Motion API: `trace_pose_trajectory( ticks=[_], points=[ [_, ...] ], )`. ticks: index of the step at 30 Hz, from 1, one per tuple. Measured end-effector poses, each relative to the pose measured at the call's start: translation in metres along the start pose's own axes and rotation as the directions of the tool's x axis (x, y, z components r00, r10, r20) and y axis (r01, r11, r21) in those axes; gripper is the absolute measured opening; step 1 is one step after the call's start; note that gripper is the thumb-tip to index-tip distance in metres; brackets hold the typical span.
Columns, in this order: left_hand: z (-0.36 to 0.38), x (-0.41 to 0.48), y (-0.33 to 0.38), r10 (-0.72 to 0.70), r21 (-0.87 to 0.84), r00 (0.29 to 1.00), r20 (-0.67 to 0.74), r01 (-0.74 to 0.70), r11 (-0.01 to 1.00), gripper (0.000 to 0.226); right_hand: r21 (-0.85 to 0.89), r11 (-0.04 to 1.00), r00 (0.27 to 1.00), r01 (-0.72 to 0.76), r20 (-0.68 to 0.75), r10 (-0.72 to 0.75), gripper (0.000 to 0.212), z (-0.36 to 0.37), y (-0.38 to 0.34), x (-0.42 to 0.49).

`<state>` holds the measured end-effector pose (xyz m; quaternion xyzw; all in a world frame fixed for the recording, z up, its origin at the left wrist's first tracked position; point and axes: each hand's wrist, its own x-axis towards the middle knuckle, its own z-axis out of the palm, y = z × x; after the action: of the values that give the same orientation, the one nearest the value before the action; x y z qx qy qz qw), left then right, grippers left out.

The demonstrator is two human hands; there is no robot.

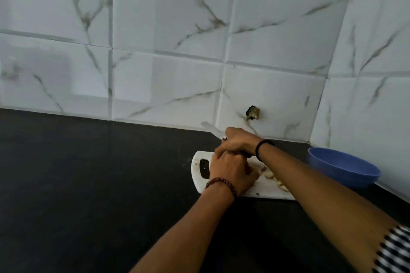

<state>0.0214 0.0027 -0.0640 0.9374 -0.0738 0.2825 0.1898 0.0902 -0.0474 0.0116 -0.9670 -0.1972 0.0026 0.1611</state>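
Dark desk [88,184] against a marble-tiled wall [177,51]. White cutting board [266,193] lies near the corner. The right hand [239,143] grips a knife [211,130] in a closed fist. The blade's long axis runs from the fist up and left, tip toward the wall; it is pale and motion-blurred, and the handle is mostly hidden. The left hand [230,172] is curled over the board; its grip, and anything under it, cannot be made out. Pale pieces [271,176] lie on the board, partly covered by the right forearm. A blue bowl [341,167] stands to the right.
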Motion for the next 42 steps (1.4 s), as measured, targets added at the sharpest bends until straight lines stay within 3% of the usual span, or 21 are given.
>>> trace_pose_trajectory(
  ticks=[6, 9, 11, 18, 24, 30, 34, 42],
  points=[
    [0.001, 0.000, -0.003, -0.021, -0.008, 1.000, -0.019, 0.021, 1.000, 0.037, 0.084, 0.996, 0.999, -0.017, 0.048, 0.013, 0.038, 0.002, 0.003, 0.011],
    [0.002, 0.001, -0.001, -0.003, -0.050, 1.000, 0.000, 0.003, 0.999, 0.034, 0.249, 0.967, 0.998, -0.059, -0.009, 0.064, 0.046, -0.006, 0.011, 0.001],
    [0.001, 0.002, 0.001, 0.010, -0.079, 0.999, 0.039, -0.007, 0.997, 0.033, 0.286, 0.956, 0.994, -0.058, -0.077, 0.083, 0.038, -0.013, 0.018, -0.011],
    [-0.007, 0.001, -0.002, -0.023, 0.074, 0.984, 0.179, 0.010, 0.997, 0.057, 0.375, 0.917, 0.978, -0.136, -0.098, 0.186, 0.022, -0.027, 0.039, -0.072],
    [-0.010, 0.003, -0.007, -0.038, -0.007, 0.966, 0.255, 0.041, 0.999, 0.043, 0.428, 0.880, 0.969, -0.207, -0.033, 0.244, 0.023, -0.024, 0.046, -0.116],
    [-0.008, 0.001, -0.014, -0.016, -0.193, 0.974, 0.225, 0.061, 0.979, 0.035, 0.388, 0.903, 0.966, -0.186, -0.096, 0.240, 0.023, -0.010, 0.064, -0.142],
    [-0.010, 0.000, -0.011, -0.026, -0.321, 0.976, 0.218, 0.097, 0.942, 0.033, 0.250, 0.955, 0.970, -0.159, -0.138, 0.198, 0.016, -0.001, 0.071, -0.159],
    [-0.011, -0.001, -0.015, -0.030, -0.422, 0.968, 0.250, 0.137, 0.896, 0.025, 0.068, 0.996, 0.968, -0.051, -0.241, 0.066, 0.029, 0.010, 0.067, -0.176]
  ],
)
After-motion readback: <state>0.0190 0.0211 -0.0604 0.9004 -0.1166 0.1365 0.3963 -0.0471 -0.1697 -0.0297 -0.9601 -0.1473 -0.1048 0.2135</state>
